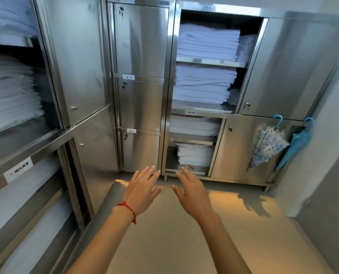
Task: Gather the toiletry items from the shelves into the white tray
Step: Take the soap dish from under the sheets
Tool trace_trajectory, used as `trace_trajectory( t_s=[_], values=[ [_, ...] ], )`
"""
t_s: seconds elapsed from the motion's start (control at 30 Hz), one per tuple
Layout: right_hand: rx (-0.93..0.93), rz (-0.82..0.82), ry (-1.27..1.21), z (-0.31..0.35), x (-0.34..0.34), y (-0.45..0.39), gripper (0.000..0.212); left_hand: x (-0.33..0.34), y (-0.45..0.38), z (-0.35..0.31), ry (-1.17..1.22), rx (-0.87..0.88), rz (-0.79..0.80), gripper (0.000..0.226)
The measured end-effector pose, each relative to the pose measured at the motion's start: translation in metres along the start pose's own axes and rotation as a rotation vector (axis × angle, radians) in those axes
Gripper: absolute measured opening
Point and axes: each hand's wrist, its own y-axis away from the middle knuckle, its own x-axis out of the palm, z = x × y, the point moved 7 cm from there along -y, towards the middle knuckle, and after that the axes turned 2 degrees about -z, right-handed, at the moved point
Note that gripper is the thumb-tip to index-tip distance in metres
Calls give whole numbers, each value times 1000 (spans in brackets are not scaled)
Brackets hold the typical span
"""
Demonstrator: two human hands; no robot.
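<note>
Shiny steel cupboards (139, 103) stand all around. Soft white folded cloths (206, 44) fill the open shelves. The left hand (143, 191) and right hand (192, 191) reach out flat, fingers spread, holding nothing. No tray or toiletry things show. Two folded umbrellas (267, 147) hang on a door.

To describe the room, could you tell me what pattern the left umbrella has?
The left umbrella is white with blue flowers, seen in the head view.
</note>
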Motion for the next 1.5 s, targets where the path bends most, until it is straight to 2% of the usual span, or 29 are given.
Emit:
trace_trajectory(
  t_s=[0.37, 0.63, 0.97, 1.5],
  values=[
    [110, -34, 81, -95, -42, 31, 51, 29, -31, -102, 40, 94, 23, 58],
    [133, -33, 145, -138, -57, 33, 50, 40, -53, -141, 52, 133, 59, 58],
    [188, -23, 156, -178, -52, -1, 50, 71, -110, -151, 79, 174, 76, 58],
    [193, -60, 147, -227, -24, -146, 49, 110, -257, -109, 93, 208, 39, 57]
  ],
)
